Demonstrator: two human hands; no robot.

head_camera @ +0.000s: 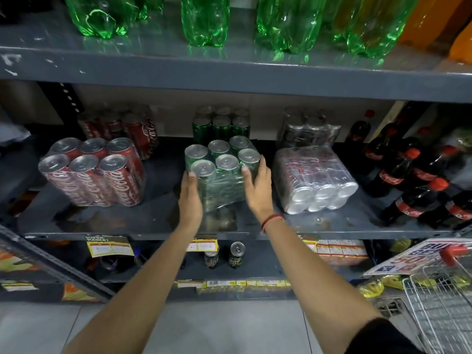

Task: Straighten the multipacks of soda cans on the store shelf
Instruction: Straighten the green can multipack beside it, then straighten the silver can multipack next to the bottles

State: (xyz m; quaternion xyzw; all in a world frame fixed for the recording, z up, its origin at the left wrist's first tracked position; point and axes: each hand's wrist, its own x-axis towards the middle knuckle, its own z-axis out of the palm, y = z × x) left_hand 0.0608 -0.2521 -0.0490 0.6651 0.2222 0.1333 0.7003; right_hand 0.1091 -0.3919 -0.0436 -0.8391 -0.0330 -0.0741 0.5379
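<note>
Fingers [245,172] of both hands are pressed flat against the sides of the green six-pack of cans [221,172], so the left hand [190,198] and right hand [258,186] are basically clamping it between them. It sits on the middle shelf [153,221], turned a bit crooked. The red Coca-Cola six-pack [94,172] stands to its left, and a silver pack [315,178] lies tipped on its side to the right. Cola bottles [408,175] are further right.

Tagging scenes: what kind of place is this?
Likely a grocery store aisle: steel shelf stocked with shrink-wrapped can multipacks, price tags on the shelf edge, a wire cart at right.
</note>
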